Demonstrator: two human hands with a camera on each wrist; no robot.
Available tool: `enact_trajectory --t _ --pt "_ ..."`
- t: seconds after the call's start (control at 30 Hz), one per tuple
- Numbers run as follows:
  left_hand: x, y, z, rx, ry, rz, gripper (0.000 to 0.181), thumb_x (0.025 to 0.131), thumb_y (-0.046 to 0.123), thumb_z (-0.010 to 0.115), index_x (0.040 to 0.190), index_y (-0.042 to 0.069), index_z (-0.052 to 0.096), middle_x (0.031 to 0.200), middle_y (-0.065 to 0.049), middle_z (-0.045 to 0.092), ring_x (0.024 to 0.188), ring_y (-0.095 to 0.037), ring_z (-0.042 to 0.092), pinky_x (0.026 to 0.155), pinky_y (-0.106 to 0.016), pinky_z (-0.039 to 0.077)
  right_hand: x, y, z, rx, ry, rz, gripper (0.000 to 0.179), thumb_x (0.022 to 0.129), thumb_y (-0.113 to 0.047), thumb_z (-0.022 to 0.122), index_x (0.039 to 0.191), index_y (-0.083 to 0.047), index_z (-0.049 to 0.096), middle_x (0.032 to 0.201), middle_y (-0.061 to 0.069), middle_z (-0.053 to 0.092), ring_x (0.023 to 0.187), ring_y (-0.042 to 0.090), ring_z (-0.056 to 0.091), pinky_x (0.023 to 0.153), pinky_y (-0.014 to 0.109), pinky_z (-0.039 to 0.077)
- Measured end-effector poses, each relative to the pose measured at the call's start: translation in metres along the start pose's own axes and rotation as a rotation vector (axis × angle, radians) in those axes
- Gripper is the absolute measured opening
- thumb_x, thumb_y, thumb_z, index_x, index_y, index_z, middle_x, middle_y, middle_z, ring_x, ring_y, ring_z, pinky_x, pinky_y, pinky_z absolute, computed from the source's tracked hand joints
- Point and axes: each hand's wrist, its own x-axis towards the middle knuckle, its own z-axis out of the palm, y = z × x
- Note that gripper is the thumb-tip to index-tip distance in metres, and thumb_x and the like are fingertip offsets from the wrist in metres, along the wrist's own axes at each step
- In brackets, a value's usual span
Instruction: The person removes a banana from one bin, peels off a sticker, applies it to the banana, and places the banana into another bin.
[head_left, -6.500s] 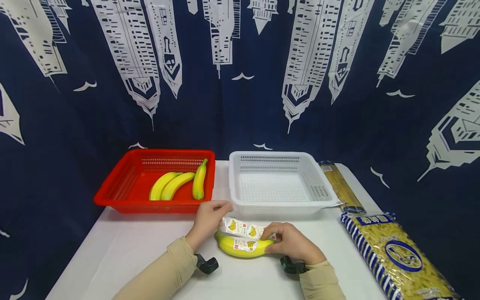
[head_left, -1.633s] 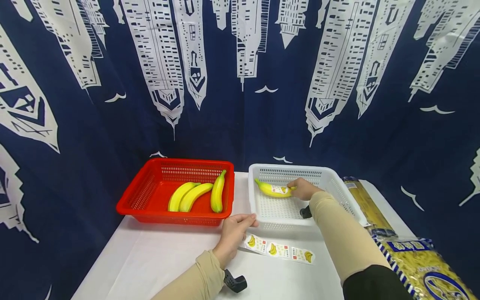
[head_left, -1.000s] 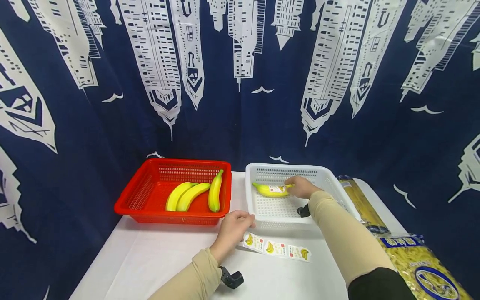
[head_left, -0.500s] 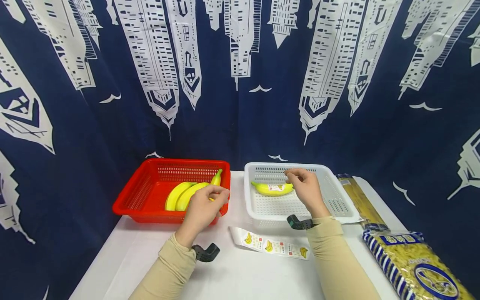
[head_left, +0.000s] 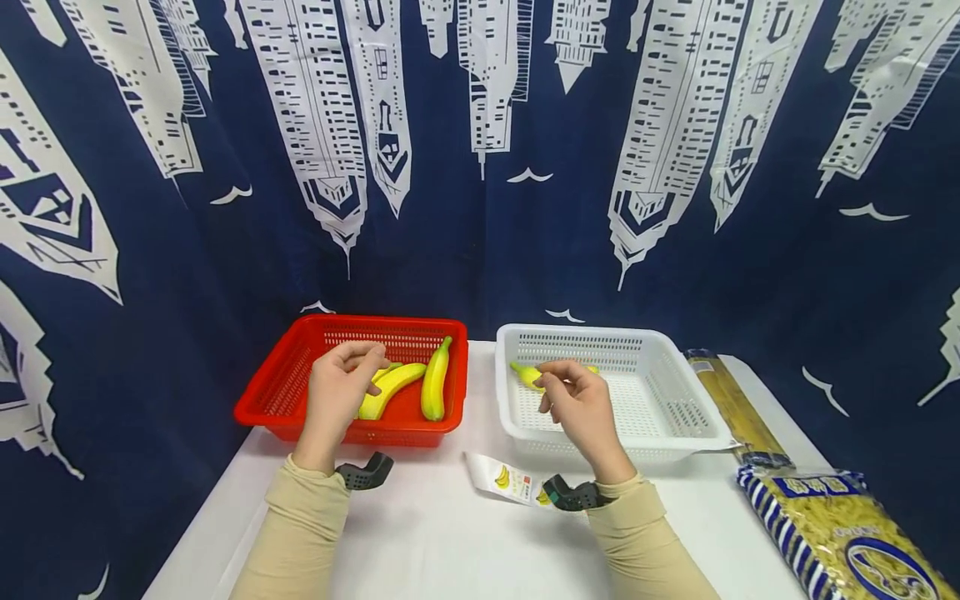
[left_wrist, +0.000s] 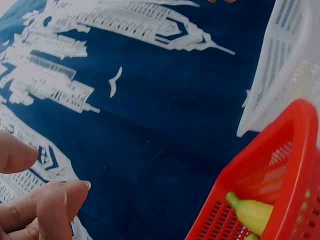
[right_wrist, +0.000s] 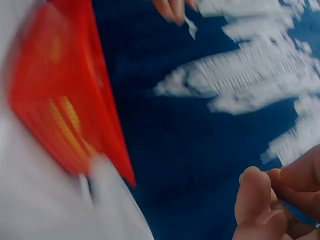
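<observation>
My left hand (head_left: 341,387) hovers over the left side of the red basket (head_left: 258,412), fingers loosely bent and holding nothing; thumb and fingertips stand apart in the left wrist view. Inside that basket lie a banana (head_left: 435,383), another banana (head_left: 397,386) and a third mostly hidden behind the hand. My right hand (head_left: 581,408), likewise loosely bent and holding nothing, is above the front of the white basket (head_left: 675,433). It covers most of the labelled banana (head_left: 527,375) lying in there. A strip of banana stickers (head_left: 498,477) lies on the table, its right end behind the right wrist camera.
At the right, a bag of pasta (head_left: 847,525) lies along the table edge, with a long brown packet (head_left: 738,408) behind it. Both baskets stand side by side at the back of the white table (head_left: 442,542). A dark blue printed cloth (head_left: 480,242) hangs behind.
My right hand has let go of the labelled banana in the white basket and drawn back towards me. My left hand has left the sticker strip and moved left over the red basket.
</observation>
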Motion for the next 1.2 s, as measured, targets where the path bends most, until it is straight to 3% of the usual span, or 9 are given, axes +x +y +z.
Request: enact_trajectory --t 0.1,0.2,0.4,0.5,0.7,0.83,1.03,1.2 --pt "0.002 -0.001 -0.004 -0.013 0.018 -0.004 0.034 0.097 0.041 0.07 0.113 0.011 0.074 0.098 -0.011 0.077 0.064 -0.027 0.067 0.058 -0.027 0.052 -0.012 -0.004 0.024 -0.001 -0.083 -0.012 0.017 0.097 0.0 0.062 0.111 -0.002 0.072 0.086 0.014 0.072 0.049 0.022 0.06 0.041 0.023 0.043" --pt "0.002 -0.003 -0.007 -0.031 0.033 -0.001 0.034 0.098 0.04 0.07 0.113 0.01 0.073 0.097 -0.01 0.077 0.061 -0.022 0.066 0.061 -0.028 0.053 -0.024 -0.002 0.048 -0.074 -0.16 -0.048 0.023 0.096 0.0 0.065 0.117 -0.007 0.072 0.088 0.01 0.072 0.049 0.024 0.063 0.04 0.025 0.046" --pt "0.007 -0.014 -0.01 -0.024 0.04 -0.022 0.036 0.097 0.038 0.07 0.115 0.007 0.073 0.094 -0.005 0.077 0.061 -0.021 0.066 0.059 -0.026 0.052 -0.043 0.013 0.081 -0.268 -0.24 -0.132 0.035 0.095 -0.006 0.072 0.129 -0.002 0.07 0.095 0.007 0.076 0.049 0.003 0.059 0.043 0.023 0.05" --pt "0.018 -0.019 -0.016 0.017 0.034 -0.047 0.037 0.097 0.038 0.071 0.116 0.006 0.072 0.097 -0.007 0.078 0.062 -0.019 0.066 0.061 -0.025 0.053 -0.047 0.023 0.089 -0.306 -0.224 -0.177 0.034 0.094 -0.006 0.073 0.127 0.002 0.071 0.101 0.009 0.076 0.054 -0.002 0.058 0.048 0.019 0.051" --pt "0.052 -0.022 -0.029 0.14 -0.024 -0.066 0.038 0.098 0.032 0.07 0.121 0.003 0.071 0.11 -0.017 0.076 0.067 -0.02 0.068 0.069 -0.026 0.056 -0.046 0.038 0.097 -0.317 -0.136 -0.276 0.026 0.092 -0.005 0.076 0.117 0.0 0.076 0.105 0.007 0.077 0.072 0.009 0.068 0.064 0.018 0.056" --pt "0.075 -0.026 -0.035 0.237 -0.06 -0.089 0.037 0.098 0.032 0.069 0.12 0.002 0.071 0.118 -0.017 0.071 0.072 -0.023 0.069 0.068 -0.025 0.054 -0.047 0.045 0.105 -0.306 -0.056 -0.32 0.025 0.089 -0.009 0.08 0.112 0.0 0.078 0.101 0.006 0.077 0.072 0.009 0.069 0.063 0.014 0.054" --pt "0.101 -0.043 -0.035 0.292 -0.141 -0.186 0.042 0.097 0.028 0.068 0.124 -0.004 0.069 0.121 -0.018 0.065 0.069 -0.013 0.066 0.065 -0.022 0.051 -0.049 0.05 0.113 -0.265 0.057 -0.381 0.023 0.087 -0.008 0.083 0.107 0.0 0.079 0.095 0.006 0.078 0.069 0.01 0.07 0.061 0.012 0.053" --pt "0.113 -0.064 -0.036 0.341 -0.151 -0.293 0.044 0.096 0.027 0.068 0.125 -0.006 0.068 0.114 -0.017 0.067 0.066 -0.012 0.066 0.067 -0.024 0.054 -0.049 0.051 0.114 -0.256 0.065 -0.382 0.023 0.085 -0.008 0.083 0.107 -0.001 0.08 0.094 0.005 0.078 0.068 0.009 0.07 0.06 0.011 0.052"
